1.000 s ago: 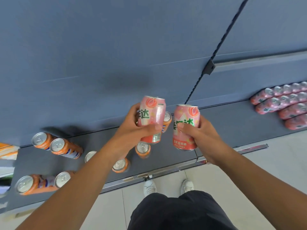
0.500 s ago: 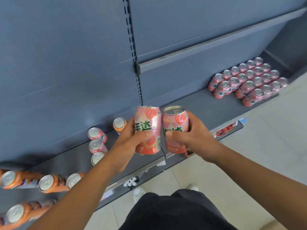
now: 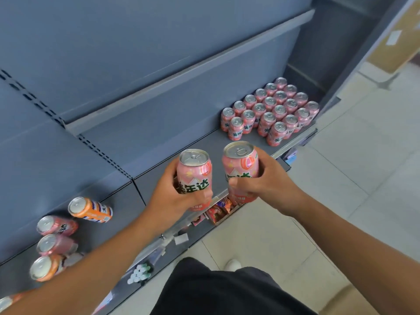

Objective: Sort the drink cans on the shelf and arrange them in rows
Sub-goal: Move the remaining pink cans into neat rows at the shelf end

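Head view is showing the left hand (image 3: 172,196) wrapping its fingers and thumb around the left pink can (image 3: 195,176). The right hand (image 3: 268,185) is gripping the right pink can (image 3: 241,169) the same way. Both cans are being held up above the front part of the gray shelf (image 3: 177,137). They are standing tall, with their long way going up and down and their silver tops with pull tabs pointing up toward the camera. The two cans are just beside each other with a small gap between them. Farther right on the shelf, a block of pink cans (image 3: 272,110) is standing upright in neat rows, packed close together. At the left end, an orange can (image 3: 91,210), two loose pink cans (image 3: 56,225) and a second orange can (image 3: 45,268) are sitting near each other. Their tops are facing the camera, and their bodies are looking tipped in this wide view.
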`<state>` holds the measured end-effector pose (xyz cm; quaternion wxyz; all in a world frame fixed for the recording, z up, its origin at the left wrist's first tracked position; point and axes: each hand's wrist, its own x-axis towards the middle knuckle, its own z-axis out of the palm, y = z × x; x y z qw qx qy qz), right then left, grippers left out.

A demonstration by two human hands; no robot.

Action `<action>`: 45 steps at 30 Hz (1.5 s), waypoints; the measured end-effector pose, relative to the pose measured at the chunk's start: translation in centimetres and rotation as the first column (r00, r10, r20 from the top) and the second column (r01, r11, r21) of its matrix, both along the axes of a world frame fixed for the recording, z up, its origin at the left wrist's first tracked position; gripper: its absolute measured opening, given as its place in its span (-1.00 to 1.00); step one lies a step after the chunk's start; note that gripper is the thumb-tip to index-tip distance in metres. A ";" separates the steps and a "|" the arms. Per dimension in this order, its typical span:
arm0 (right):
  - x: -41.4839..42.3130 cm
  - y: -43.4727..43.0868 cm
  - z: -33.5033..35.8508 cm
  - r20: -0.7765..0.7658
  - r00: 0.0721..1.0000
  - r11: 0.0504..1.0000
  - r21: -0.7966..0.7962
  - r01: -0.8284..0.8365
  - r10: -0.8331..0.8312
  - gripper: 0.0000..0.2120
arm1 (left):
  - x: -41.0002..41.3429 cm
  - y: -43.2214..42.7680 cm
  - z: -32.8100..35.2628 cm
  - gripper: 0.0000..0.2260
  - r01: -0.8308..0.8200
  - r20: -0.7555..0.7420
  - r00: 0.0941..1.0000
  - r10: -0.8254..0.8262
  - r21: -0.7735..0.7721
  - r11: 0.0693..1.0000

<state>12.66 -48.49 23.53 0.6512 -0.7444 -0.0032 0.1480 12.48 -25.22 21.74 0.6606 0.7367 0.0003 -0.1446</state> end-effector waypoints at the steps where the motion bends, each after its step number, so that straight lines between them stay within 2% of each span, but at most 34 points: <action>1: 0.4 -1.1 -0.1 -0.001 1.000 1.000 -0.004 0.006 -0.006 -0.48 | 0.5 -1.2 -0.1 -0.35 0.018 0.003 1.000 -0.018 0.004 1.000; 8: 5.1 -6.8 -1.2 -0.002 0.999 0.999 -0.034 0.039 -0.039 -0.46 | 6.0 -7.0 -1.6 -0.30 0.101 -0.017 0.995 -0.100 0.020 0.995; 17: 14.5 -11.5 -3.3 -0.059 0.991 0.989 -0.092 0.114 -0.119 -0.31 | 16.2 -12.0 -4.5 -0.31 0.064 -0.053 0.996 -0.066 -0.041 0.997; 22: 19.1 -13.8 -4.1 -0.118 0.987 0.989 -0.105 0.100 -0.112 -0.35 | 20.2 -14.3 -5.6 -0.28 0.052 -0.085 0.995 -0.055 -0.039 0.998; 27: 23.6 -16.0 -5.5 -0.163 0.986 0.995 -0.091 0.027 -0.041 -0.40 | 22.9 -16.7 -7.1 -0.24 -0.012 -0.110 0.994 0.010 -0.019 1.000; 32: 28.1 -18.3 -7.7 -0.218 0.972 0.983 -0.143 -0.115 0.082 -0.39 | 24.3 -19.6 -9.0 -0.23 -0.175 -0.157 0.971 0.179 0.036 0.984; 35: 30.3 -19.6 -9.0 -0.223 0.964 0.968 -0.166 -0.186 0.147 -0.45 | 24.6 -21.5 -10.2 -0.27 -0.276 -0.166 0.943 0.288 0.091 0.957; 41: 33.4 -20.9 -12.3 -0.268 0.920 0.928 -0.163 -0.335 0.285 -0.45 | 24.5 -25.0 -12.7 -0.38 -0.442 -0.174 0.863 0.474 0.196 0.875; 45: 34.8 -21.0 -14.2 -0.240 0.885 0.871 -0.204 -0.448 0.399 -0.44 | 24.0 -26.1 -15.0 -0.37 -0.444 -0.157 0.850 0.503 0.302 0.844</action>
